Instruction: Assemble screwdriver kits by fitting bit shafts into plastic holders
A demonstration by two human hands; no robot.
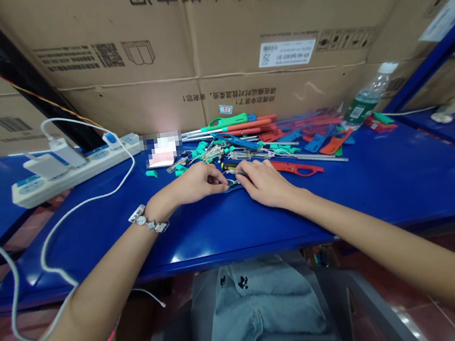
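My left hand (pixel 201 182) is closed in a pinch at the near side of the pile, its fingertips at the end of a slim blue plastic piece (pixel 235 188) lying low on the table. My right hand (pixel 266 182) faces it, closed, with thumb and fingers around a small dark tube-like part (pixel 240 172); thin white wires show between the hands. The fingers hide most of both parts. Just behind the fingers is a yellow-and-black handle (pixel 229 166). A red lighter casing (pixel 298 167) lies beyond my right hand.
Behind the hands spreads a pile of lighter casings, metal tubes (pixel 320 156) and green caps (pixel 180 169). A power strip (pixel 76 168) with a white cable (pixel 85 203) stands at left. A bottle (pixel 363 105) is at right; a large carton (pixel 193 40) closes off the back.
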